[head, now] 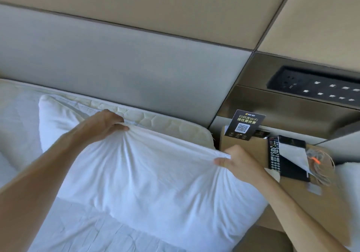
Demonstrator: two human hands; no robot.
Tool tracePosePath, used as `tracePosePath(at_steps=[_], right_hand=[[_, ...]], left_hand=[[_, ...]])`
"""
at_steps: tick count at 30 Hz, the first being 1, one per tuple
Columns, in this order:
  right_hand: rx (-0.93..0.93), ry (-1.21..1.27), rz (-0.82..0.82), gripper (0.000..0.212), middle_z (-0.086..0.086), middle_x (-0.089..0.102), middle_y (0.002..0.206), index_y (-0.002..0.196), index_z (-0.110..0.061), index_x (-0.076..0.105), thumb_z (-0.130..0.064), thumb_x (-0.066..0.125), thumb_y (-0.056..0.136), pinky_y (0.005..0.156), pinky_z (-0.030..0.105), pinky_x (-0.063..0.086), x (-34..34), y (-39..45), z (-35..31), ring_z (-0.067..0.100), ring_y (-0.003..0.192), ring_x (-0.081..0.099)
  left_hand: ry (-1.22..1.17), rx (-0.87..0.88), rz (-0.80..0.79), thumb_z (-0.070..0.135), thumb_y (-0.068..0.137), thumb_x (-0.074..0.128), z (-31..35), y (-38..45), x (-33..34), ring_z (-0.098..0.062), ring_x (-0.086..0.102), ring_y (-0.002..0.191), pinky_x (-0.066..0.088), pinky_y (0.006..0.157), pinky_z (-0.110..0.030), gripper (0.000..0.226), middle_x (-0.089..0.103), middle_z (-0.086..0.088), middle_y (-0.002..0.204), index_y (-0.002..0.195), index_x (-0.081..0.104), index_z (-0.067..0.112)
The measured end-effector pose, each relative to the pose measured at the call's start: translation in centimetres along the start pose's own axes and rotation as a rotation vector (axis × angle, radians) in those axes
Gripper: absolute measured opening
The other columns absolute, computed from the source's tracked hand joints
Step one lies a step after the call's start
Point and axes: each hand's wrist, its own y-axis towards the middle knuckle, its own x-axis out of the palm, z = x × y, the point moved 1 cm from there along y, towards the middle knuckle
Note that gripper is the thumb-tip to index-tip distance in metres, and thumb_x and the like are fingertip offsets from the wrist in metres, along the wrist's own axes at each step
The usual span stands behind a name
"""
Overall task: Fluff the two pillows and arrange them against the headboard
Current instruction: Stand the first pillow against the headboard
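Observation:
A white pillow (pixel 152 175) lies across the right side of the bed, its far edge close to the grey padded headboard (pixel 124 64). My left hand (pixel 105 123) pinches the middle of the pillow's top edge, bunching the cloth. At the top right corner my right hand (pixel 235 160) grips the cover, and the edge is stretched taut between both hands. Another white pillow corner (pixel 52 119) pokes up behind on the left, mostly hidden. The quilted mattress edge (pixel 155 120) shows between pillow and headboard.
A bedside table (pixel 303 199) on the right carries a black QR-code sign (pixel 244 125), a remote control (pixel 273 155), a dark flat device (pixel 292 162) and a coil of cable (pixel 319 164). A socket and switch panel (pixel 315 86) sits on the wall above it.

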Motion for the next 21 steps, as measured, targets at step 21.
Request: tracePosePath(at_steps=[21], right_hand=[[0.008,-0.175,0.340,0.059,0.006,0.035,0.060,0.060,-0.012,0.030,-0.049,0.065,0.090,0.053,0.031,0.023,-22.4,2.8,5.4,0.023,0.054,0.034]], left_hand=[[0.034,0.218,-0.066,0.055,0.087,0.057,15.5,18.5,-6.4,-0.031,0.047,0.055,0.042,0.057,-0.040,0.058,0.042,-0.008,0.055,0.060,0.045,0.006]])
